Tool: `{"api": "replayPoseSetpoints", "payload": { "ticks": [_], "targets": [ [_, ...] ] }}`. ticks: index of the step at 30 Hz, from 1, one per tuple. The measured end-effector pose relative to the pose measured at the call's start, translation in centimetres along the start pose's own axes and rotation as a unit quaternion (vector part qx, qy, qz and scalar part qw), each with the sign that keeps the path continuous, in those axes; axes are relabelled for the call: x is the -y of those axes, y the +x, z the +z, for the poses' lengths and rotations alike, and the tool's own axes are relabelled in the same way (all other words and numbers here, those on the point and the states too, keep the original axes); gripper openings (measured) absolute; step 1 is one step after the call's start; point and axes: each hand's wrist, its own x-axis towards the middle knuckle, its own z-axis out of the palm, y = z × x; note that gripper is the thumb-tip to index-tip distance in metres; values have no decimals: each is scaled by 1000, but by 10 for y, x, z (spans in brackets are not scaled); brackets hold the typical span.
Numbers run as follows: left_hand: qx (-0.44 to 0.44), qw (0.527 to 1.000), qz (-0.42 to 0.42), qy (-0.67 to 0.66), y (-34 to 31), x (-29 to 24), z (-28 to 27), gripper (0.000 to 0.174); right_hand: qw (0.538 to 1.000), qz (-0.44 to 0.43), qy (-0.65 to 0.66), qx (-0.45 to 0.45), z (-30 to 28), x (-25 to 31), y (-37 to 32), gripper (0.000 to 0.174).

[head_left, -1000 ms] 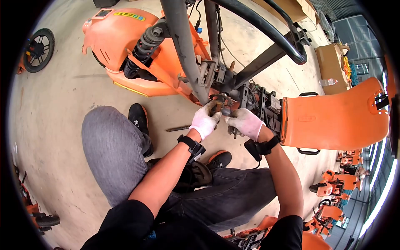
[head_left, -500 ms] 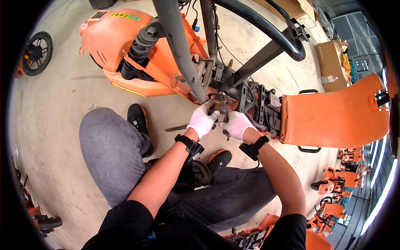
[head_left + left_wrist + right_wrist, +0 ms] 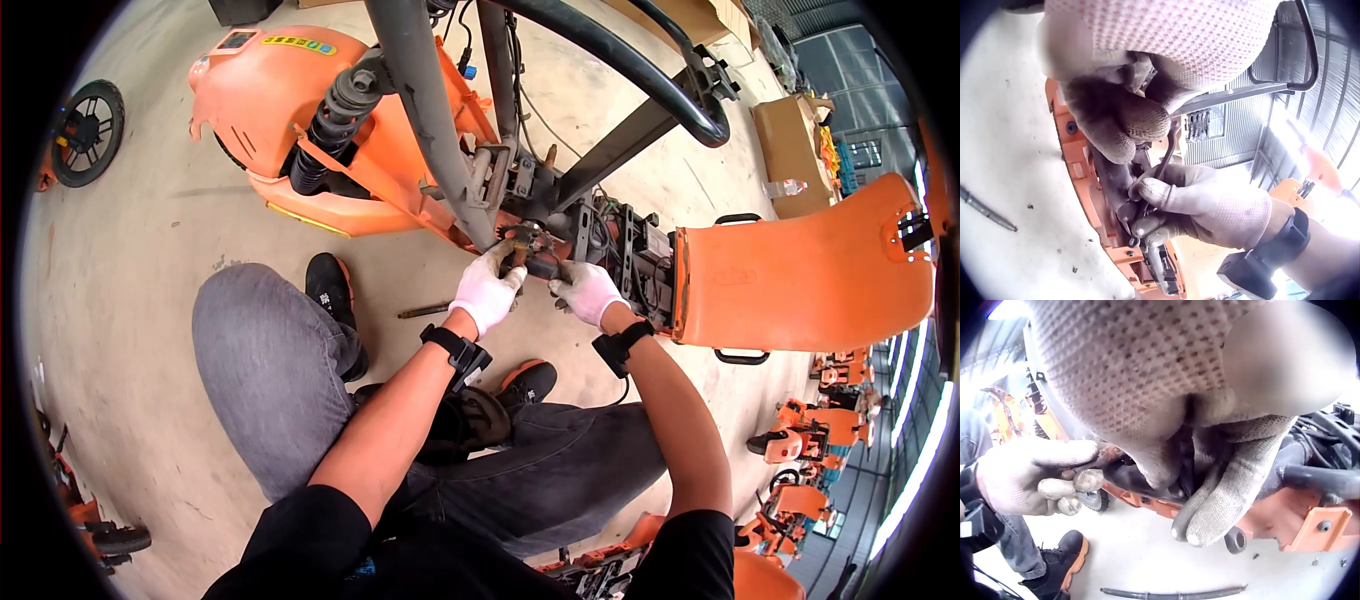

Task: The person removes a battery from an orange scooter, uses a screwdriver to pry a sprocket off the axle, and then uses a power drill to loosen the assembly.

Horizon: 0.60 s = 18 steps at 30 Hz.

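Note:
In the head view my gloved left hand [image 3: 485, 292] grips a rusty brown metal part [image 3: 519, 254] below the scooter's grey frame tube [image 3: 430, 110]. A toothed metal disc [image 3: 541, 236] sits just beyond its fingertips. My gloved right hand [image 3: 590, 292] is close on the right, at the underside of the frame. The left wrist view shows its thumb and fingers pinching a thin, dark, curved metal lever [image 3: 1169, 153]. Seen from the right wrist, the right fingers curl down over the dark parts and hide much of the contact.
A dark metal rod [image 3: 425, 311] lies on the floor near the shoe [image 3: 330, 290]. The orange scooter body [image 3: 300, 90] lies beyond, and its orange seat panel [image 3: 800, 280] extends right. A cardboard box [image 3: 795, 150] and more orange scooters [image 3: 815, 435] stand farther off.
My right hand first shifted left towards the left hand, then moved back right, a little apart from it. The left hand keeps its grip in nearly the same place.

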Motion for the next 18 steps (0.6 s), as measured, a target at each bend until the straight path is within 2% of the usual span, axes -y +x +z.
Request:
{"api": "replayPoseSetpoints", "payload": {
  "ticks": [2, 4, 5, 6, 7, 8, 9, 11, 14, 18],
  "targets": [
    [-14, 999, 23, -19, -1, -1, 1, 44, 1000, -10, -20, -8, -4, -3, -3, 29],
    [-11, 999, 39, 22, -2, -6, -2, 45, 989, 14, 129, 72, -13, 7, -12, 28],
    [-9, 997, 54, 61, -2, -8, -3, 46, 989, 13, 130, 72, -15, 10, -14, 28],
    [-10, 997, 54, 62, 1, -4, -3, 46, 971, 5, 207, 117, -18, 13, -16, 27],
    [-34, 990, 88, 109, 3, 2, -2, 46, 946, -1, 282, 162, -20, 17, -19, 26],
    [-57, 979, 122, 156, 5, 8, -1, 47, 945, -1, 283, 163, -24, 22, -22, 26],
    [-57, 979, 121, 156, 5, 8, 0, 47, 950, 5, 265, 165, -28, 30, -26, 26],
    [-52, 991, 64, 105, 5, 8, 2, 48, 954, 10, 248, 166, -32, 36, -30, 26],
    [-71, 976, 86, 185, -5, -12, 2, 48, 950, 34, 261, 166, -36, 40, -34, 29],
    [-71, 976, 93, 186, -9, -16, 4, 48, 954, 37, 236, 178, -38, 44, -39, 30]
  ]
}}
